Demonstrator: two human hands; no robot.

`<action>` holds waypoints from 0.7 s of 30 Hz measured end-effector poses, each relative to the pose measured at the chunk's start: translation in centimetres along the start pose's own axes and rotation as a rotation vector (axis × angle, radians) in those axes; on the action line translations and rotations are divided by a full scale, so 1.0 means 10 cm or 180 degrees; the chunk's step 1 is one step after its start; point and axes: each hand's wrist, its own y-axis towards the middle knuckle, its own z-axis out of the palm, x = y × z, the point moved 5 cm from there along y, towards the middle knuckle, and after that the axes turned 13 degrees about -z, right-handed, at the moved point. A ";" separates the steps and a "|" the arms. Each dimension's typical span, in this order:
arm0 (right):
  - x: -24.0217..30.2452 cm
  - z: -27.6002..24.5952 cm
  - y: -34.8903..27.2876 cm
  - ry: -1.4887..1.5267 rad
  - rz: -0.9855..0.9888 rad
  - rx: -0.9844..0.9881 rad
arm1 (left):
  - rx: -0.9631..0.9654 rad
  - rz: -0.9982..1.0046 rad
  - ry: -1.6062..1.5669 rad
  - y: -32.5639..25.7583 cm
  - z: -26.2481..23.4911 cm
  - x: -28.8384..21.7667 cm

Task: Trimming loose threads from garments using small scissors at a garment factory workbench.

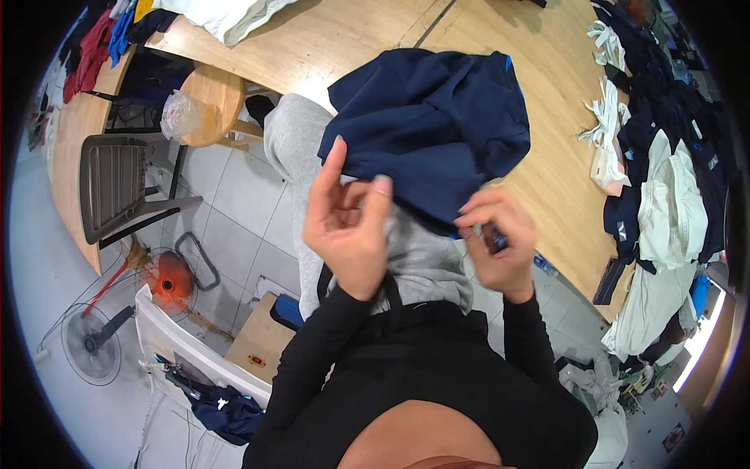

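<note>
A navy blue garment [430, 117] lies crumpled on the near edge of the wooden table, its lower part hanging over my lap. Bright blue shows at its upper right corner. My left hand [350, 223] is raised in front of the garment's left side, index finger and thumb apart, the other fingers curled, nothing between them. At the garment's lower right edge, my right hand [500, 238] is closed with its fingertips close together. A small dark object [498, 237] shows inside its curled fingers; its kind is hidden. Whether those fingertips also grip the cloth, I cannot tell.
White cloth [226, 17] lies on the table [328, 43] at the far left. Navy and white garments [672, 211] are piled along the right. To the left stand a wooden stool [209, 105] with a plastic bag, a brown chair [113, 187] and a fan [90, 344].
</note>
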 end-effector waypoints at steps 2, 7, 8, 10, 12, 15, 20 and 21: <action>-0.19 0.03 -0.15 0.0157 0.0107 0.0105 | -0.0129 0.0225 0.0653 0.28 -0.22 -0.03; -1.37 -0.60 -0.70 -0.0842 0.1590 -0.1356 | 0.0100 -0.0347 0.1135 0.52 -0.80 0.03; -1.55 -0.74 -0.76 -0.0862 0.1599 -0.1380 | 0.0132 -0.0349 0.1134 0.49 -0.84 0.02; -1.75 -0.98 -0.82 -0.1675 0.1865 -0.1485 | 0.0045 -0.0364 0.1069 0.47 -0.89 0.06; -1.81 -1.05 -0.88 -0.1926 0.1942 -0.1430 | 0.0103 -0.0253 0.1052 0.46 -0.86 0.16; -1.85 -1.06 -0.90 -0.2431 0.2002 -0.1377 | 0.0330 0.0025 0.1145 0.40 -0.54 0.14; -1.90 -0.93 -0.97 -0.3249 0.1806 -0.1548 | 0.1338 0.0698 0.1435 0.41 0.48 0.12; -1.91 -0.90 -0.93 -0.3250 0.1825 -0.1343 | 0.1474 0.0702 0.1346 0.43 0.66 0.22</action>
